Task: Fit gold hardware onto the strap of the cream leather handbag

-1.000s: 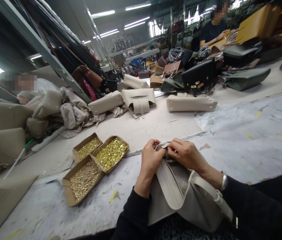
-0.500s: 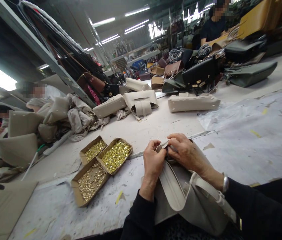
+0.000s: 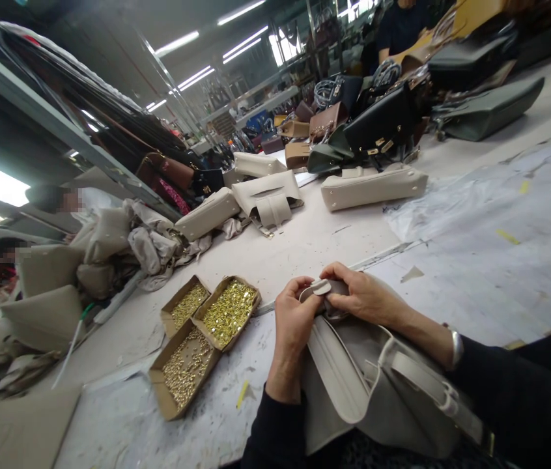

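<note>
A light grey leather bag [image 3: 378, 391] lies against my lap at the table's near edge. My left hand [image 3: 294, 319] and my right hand [image 3: 361, 296] both pinch a small rounded strap tab [image 3: 322, 287] at the bag's top end. A buckled strap [image 3: 432, 384] runs along the bag toward my right sleeve. Three open cardboard boxes of small gold metal fittings [image 3: 207, 329] stand just left of my left hand.
Finished beige bags [image 3: 373, 185] and a flap piece [image 3: 268, 195] lie farther back, with black, brown and green bags [image 3: 383, 124] behind them. Beige leather panels [image 3: 45, 312] pile at the left. Other people sit at the far left and far back. Thin plastic sheeting [image 3: 490, 215] covers the table's right side.
The view has shifted slightly, so the bag and boxes sit a little lower and to the right. My fingers keep working the strap tab, which now shows more clearly between them.
</note>
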A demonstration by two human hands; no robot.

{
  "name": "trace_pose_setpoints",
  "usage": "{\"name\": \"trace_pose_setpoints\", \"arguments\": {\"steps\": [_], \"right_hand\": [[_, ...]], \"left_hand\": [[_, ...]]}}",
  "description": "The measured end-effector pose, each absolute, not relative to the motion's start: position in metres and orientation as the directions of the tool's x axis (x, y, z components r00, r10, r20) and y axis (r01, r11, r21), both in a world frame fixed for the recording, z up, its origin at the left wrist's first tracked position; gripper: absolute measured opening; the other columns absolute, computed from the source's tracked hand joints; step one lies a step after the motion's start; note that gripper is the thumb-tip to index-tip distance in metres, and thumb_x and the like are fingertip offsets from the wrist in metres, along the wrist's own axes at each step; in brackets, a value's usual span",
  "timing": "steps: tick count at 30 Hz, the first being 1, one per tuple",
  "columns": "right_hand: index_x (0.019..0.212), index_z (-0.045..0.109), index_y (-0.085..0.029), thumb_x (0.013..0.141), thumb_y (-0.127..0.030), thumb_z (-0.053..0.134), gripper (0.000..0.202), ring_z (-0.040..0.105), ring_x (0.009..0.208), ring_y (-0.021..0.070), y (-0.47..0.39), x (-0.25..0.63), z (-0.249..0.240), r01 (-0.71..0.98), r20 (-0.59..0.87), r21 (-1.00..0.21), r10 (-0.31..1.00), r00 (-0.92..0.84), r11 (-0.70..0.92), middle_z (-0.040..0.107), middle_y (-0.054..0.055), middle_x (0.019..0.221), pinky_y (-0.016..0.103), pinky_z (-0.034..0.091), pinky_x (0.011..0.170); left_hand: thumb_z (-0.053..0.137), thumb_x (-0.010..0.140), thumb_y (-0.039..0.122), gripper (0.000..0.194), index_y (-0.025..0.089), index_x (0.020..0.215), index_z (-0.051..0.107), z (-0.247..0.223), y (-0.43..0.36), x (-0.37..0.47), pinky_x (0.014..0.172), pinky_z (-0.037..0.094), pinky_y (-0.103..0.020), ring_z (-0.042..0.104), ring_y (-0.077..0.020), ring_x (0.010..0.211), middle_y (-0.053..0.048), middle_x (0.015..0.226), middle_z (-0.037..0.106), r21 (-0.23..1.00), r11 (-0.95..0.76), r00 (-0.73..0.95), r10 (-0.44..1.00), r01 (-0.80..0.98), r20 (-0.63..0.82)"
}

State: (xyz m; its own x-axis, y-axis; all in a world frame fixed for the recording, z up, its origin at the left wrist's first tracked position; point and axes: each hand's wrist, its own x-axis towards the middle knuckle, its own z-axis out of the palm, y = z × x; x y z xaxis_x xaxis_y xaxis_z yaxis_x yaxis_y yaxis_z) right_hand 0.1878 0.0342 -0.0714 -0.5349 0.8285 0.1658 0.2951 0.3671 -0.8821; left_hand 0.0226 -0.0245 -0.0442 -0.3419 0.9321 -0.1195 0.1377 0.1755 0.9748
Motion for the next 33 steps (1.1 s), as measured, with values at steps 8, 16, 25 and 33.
{"name": "trace_pose_setpoints", "arguments": {"steps": [8, 16, 25, 33], "right_hand": [[0.101, 0.067, -0.022, 0.079, -0.020, 0.065, 0.022, 0.058, 0.069, 0.0143, 0.032, 0.184, -0.070, 0.289, 0.148, -0.907, 0.875, -0.460, 0.305, 0.067, -0.004, 0.078, 0.023, 0.041, 0.065], [0.099, 0.073, -0.022, 0.076, -0.020, 0.065, 0.024, 0.058, 0.071, 0.0137, 0.036, 0.183, -0.071, 0.222, 0.169, -0.928, 0.870, -0.463, 0.298, 0.070, -0.004, 0.080, 0.023, 0.042, 0.068], [0.100, 0.075, -0.022, 0.080, -0.018, 0.062, 0.024, 0.059, 0.067, 0.0130, 0.037, 0.182, -0.070, 0.244, 0.102, -0.935, 0.855, -0.508, 0.256, 0.070, -0.004, 0.076, 0.023, 0.042, 0.064], [0.098, 0.075, -0.021, 0.080, -0.018, 0.062, 0.023, 0.061, 0.071, 0.0149, 0.041, 0.181, -0.071, 0.239, 0.065, -0.946, 0.848, -0.526, 0.221, 0.072, -0.002, 0.079, 0.024, 0.043, 0.067]], "left_hand": [[0.074, 0.072, 0.013, 0.031, 0.020, 0.102, 0.074, -0.039, -0.028, 0.019, 0.083, 0.053, -0.027, 0.072, -0.0217, 0.090, -0.004, 0.095, 0.078, 0.947, 0.123, -0.271, 0.962, 0.298, -0.040], [0.072, 0.080, 0.013, 0.029, 0.023, 0.106, 0.077, -0.028, -0.036, 0.024, 0.091, 0.049, -0.034, 0.069, -0.0259, 0.100, -0.008, 0.105, 0.076, 0.639, 0.038, -0.233, 0.946, 0.768, 0.224], [0.081, 0.071, 0.025, 0.018, 0.014, 0.085, 0.084, -0.043, -0.019, 0.006, 0.064, 0.048, -0.024, 0.064, -0.0165, 0.069, -0.006, 0.077, 0.077, 0.951, 0.208, -0.363, 0.925, 0.231, -0.114], [0.089, 0.055, 0.030, 0.032, 0.011, 0.080, 0.081, -0.044, -0.013, 0.005, 0.057, 0.046, -0.021, 0.060, -0.0113, 0.057, -0.005, 0.069, 0.075, 0.950, 0.309, -0.330, 0.893, -0.045, -0.306]]}}
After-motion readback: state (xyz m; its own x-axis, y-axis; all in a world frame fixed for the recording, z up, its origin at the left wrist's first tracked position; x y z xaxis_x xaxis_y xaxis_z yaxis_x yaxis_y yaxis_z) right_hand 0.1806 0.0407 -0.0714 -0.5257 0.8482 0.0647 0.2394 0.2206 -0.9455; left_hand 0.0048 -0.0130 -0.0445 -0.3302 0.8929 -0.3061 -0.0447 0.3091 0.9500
